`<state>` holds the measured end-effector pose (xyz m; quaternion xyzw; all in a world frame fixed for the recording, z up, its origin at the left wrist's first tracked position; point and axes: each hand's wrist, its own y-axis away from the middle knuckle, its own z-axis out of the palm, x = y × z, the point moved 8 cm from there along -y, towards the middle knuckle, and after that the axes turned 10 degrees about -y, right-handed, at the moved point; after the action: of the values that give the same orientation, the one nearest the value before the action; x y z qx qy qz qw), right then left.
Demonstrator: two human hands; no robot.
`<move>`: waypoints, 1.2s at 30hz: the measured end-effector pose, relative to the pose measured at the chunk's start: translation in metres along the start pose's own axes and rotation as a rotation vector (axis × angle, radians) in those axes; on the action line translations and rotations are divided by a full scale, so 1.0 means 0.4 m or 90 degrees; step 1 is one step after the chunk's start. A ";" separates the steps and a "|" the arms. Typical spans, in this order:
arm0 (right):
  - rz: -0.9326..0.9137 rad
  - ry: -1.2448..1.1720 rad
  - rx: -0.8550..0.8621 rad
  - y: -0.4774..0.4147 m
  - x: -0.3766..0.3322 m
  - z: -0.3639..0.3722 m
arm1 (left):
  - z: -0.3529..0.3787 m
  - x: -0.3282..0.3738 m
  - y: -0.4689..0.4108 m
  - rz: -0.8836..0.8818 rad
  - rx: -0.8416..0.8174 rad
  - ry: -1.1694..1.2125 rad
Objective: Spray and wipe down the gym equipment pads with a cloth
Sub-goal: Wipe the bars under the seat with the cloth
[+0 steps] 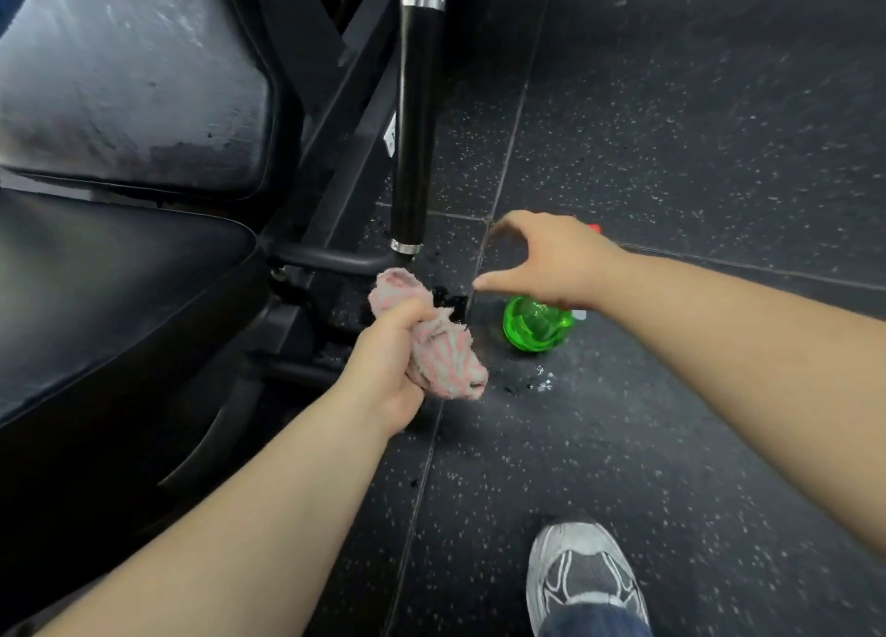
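Spray step probably: cloth (431,344) was clenched in left hand (388,372), right hand (561,257) was spread-fingered over the spray bottle (534,327); grab needed next.

Floor (695,133): dark speckled rubber tiles with visible seams. Resting on it: green spray bottle (537,327), apparently upright; black machine frame (331,256); one grey shoe (585,579); wet patches (542,383).

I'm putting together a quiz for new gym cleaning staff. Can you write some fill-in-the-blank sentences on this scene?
1. The left hand grips a pink-striped ____.
2. The right hand, fingers spread, is over a ____ spray bottle.
3. The grey shoe stands on the speckled ____.
Missing: cloth, green, floor.
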<state>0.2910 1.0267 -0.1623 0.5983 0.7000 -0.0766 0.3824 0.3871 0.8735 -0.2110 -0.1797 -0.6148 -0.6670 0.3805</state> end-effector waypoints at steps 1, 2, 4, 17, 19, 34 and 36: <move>-0.039 0.059 0.076 0.022 0.014 -0.021 | 0.007 -0.018 -0.005 -0.013 -0.014 -0.015; -0.086 0.090 0.162 0.047 0.018 -0.042 | 0.009 -0.032 -0.008 -0.024 -0.025 -0.029; -0.101 0.102 0.273 0.079 0.050 -0.066 | 0.005 -0.049 -0.016 -0.038 -0.023 -0.042; 0.090 -0.214 0.059 -0.045 0.218 0.109 | 0.076 -0.077 -0.070 -0.103 0.019 -0.145; 0.075 -0.221 0.094 -0.057 0.213 0.092 | 0.099 -0.065 -0.081 -0.106 0.014 -0.194; 0.185 -0.318 0.373 0.351 0.225 -0.445 | 0.547 0.174 0.181 -0.101 -0.155 -0.540; 0.219 -0.342 0.431 0.435 0.252 -0.539 | 0.652 0.218 0.229 -0.083 -0.204 -0.622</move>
<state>0.3519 1.2744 -0.0145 0.7559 0.4025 -0.3881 0.3405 0.3379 1.1021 -0.0400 -0.4875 -0.6210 -0.6133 -0.0253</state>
